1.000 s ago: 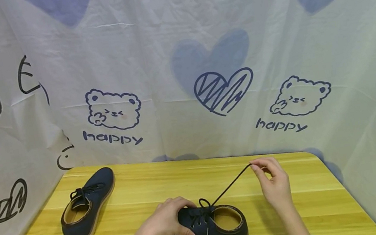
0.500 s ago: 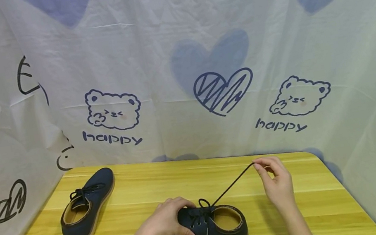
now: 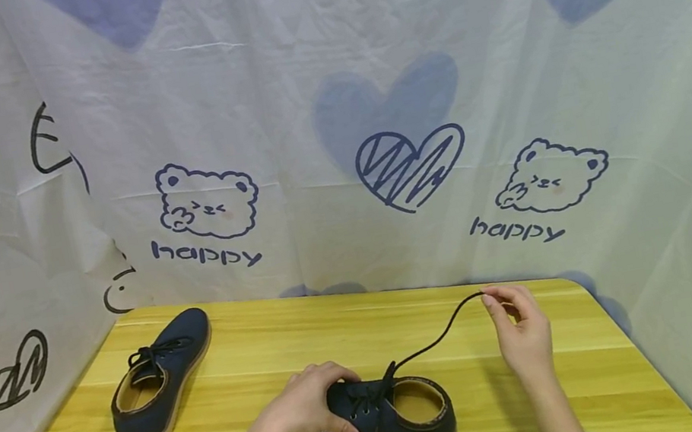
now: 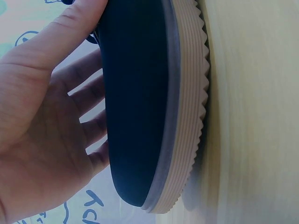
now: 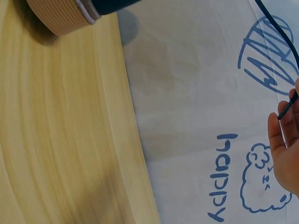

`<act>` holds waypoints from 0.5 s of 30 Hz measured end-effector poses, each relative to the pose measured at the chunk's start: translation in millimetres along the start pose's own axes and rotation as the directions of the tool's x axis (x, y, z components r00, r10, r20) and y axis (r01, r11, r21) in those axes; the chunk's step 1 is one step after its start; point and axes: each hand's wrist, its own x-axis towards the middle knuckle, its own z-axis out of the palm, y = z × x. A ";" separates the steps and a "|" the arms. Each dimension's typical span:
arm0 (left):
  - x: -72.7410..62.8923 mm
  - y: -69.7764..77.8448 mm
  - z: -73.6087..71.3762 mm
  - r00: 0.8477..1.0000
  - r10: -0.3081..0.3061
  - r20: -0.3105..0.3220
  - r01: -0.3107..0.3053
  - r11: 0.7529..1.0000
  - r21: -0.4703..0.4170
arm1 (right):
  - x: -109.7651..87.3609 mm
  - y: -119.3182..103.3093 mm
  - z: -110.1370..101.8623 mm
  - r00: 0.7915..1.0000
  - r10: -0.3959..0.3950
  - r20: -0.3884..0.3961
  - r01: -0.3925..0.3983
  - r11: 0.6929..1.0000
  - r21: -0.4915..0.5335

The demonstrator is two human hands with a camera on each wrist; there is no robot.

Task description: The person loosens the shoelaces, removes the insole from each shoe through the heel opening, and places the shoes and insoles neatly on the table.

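Observation:
A navy lace-up shoe (image 3: 419, 431) lies on the table, its toe to the left and its tan-lined opening to the right. My left hand (image 3: 306, 407) grips its toe end, thumb on the near side and fingers over the far side. The left wrist view shows the shoe's dark upper (image 4: 135, 102) and ribbed tan sole (image 4: 189, 93) next to the palm. To the right and above the shoe, my right hand (image 3: 524, 330) pinches a dark shoelace (image 3: 440, 339) near its end. The lace sags in a curve down to the shoe. In the right wrist view, the lace's tip pokes out past the fingers.
A matching navy shoe (image 3: 163, 383) with its lace tied in a bow stands at the left of the wooden table (image 3: 255, 332). A white printed cloth (image 3: 324, 251) hangs behind the table and along its sides.
My right hand has moved right, drawing the lace out. The small standing loop at the shoe has closed up, and the taut lace now hangs slack. My left hand has stayed put.

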 end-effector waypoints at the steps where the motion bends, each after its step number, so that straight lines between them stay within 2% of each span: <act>1: 0.1 0.0 0.0 1.000 0.000 0.001 0.000 1.000 -0.001 | 0.5 0.0 -1.1 1.000 0.009 -0.009 -0.009 1.000 -0.002; 9: 0.5 -1.0 0.7 1.000 0.005 -0.002 -0.005 1.000 0.000 | 4.7 7.3 -14.1 0.994 0.091 -0.057 -0.096 0.991 -0.093; 12: 1.2 -2.0 1.3 1.000 0.004 -0.003 -0.004 1.000 0.003 | 5.8 12.3 -22.0 0.986 0.161 -0.029 -0.164 0.977 -0.134; 15: 2.1 -2.4 1.3 1.000 -0.003 0.000 0.003 1.000 0.000 | 5.3 18.9 -30.2 0.971 0.236 0.033 -0.225 0.955 -0.192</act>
